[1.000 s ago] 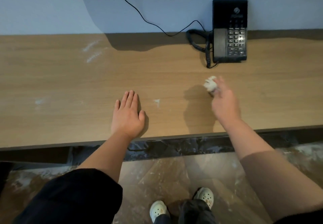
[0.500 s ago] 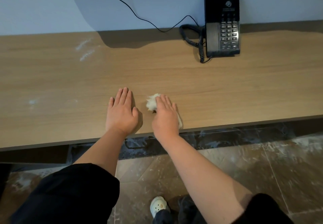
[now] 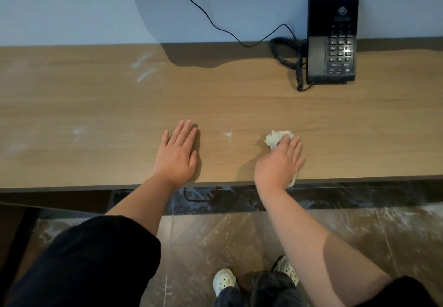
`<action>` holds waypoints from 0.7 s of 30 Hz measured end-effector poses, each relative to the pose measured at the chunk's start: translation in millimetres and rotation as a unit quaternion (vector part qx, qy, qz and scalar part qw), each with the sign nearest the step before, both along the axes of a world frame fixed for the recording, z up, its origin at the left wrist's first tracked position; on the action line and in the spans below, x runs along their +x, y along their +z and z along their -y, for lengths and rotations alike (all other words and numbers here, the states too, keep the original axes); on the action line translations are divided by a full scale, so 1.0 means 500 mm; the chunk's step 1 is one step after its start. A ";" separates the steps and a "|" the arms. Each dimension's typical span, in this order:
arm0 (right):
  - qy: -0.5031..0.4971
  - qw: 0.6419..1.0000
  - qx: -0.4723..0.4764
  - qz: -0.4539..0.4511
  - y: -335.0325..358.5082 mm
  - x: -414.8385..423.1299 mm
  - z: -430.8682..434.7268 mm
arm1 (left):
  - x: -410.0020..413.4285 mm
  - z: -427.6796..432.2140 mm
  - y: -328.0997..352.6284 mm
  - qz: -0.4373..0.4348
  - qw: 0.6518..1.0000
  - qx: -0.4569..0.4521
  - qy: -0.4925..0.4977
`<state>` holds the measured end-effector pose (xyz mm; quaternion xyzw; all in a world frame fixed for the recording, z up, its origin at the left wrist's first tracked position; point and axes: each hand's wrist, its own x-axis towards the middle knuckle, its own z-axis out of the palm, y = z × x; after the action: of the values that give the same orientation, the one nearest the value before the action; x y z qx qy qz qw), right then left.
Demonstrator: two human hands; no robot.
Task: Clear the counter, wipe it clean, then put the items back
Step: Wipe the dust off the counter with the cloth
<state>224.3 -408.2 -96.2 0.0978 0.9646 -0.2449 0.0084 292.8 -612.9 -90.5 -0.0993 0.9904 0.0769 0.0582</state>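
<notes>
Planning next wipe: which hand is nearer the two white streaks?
Left. The left hand lies flat right of the streaks, toward the front edge; right hand, on the tissue, is farther right.

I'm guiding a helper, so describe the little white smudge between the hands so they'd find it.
On the wooden counter, look near the front edge, between the flat left hand and the right hand pressing a crumpled white cloth. The smudge is the lone small streak there; the other marks lie left of both hands.

Counter (image 3: 84,105) free left/centre; phone (image 3: 332,40), cord (image 3: 298,74) block back right, prob. touching wall (image 3: 72,7)
</notes>
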 end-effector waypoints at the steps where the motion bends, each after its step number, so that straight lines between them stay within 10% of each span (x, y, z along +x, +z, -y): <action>1: -0.010 1.000 0.000 0.008 0.000 0.008 0.020 | 0.011 0.022 0.002 -0.003 1.000 -0.005 0.016; 14: 0.100 0.991 -0.083 0.028 0.021 -0.023 0.329 | 0.043 0.101 -0.013 -0.026 0.987 0.037 0.156; 21: 0.118 0.985 -0.120 -0.022 0.035 -0.132 0.211 | 0.045 0.104 -0.013 -0.011 0.988 0.034 0.151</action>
<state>158.5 -513.9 -78.6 -0.0237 0.9328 -0.3587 0.0273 315.3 -664.8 -96.9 -0.2451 0.9613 0.1196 0.0386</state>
